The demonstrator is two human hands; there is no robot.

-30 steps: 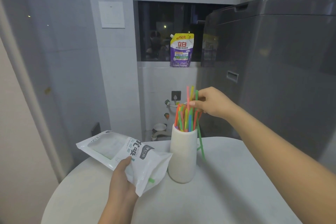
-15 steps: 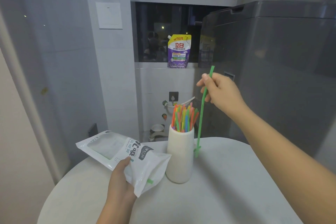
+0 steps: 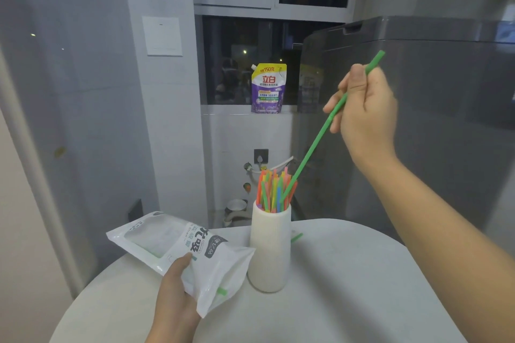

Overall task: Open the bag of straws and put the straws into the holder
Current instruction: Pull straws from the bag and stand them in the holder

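The right hand (image 3: pixel 365 108) holds 1 green straw (image 3: pixel 315 145) in a pinching grip near its upper end. The straw slants down and left from that grip, its lower tip among the coloured straws (image 3: pixel 274 189) standing in the white holder (image 3: pixel 269 248). The left hand (image 3: pixel 178 289) has its grip closed on the edge of the white straw bag (image 3: pixel 178 248), which lies tilted above the surface (image 3: pixel 348 287), just left of the holder. Another green straw end (image 3: pixel 296 237) shows behind the holder, below the right grip.
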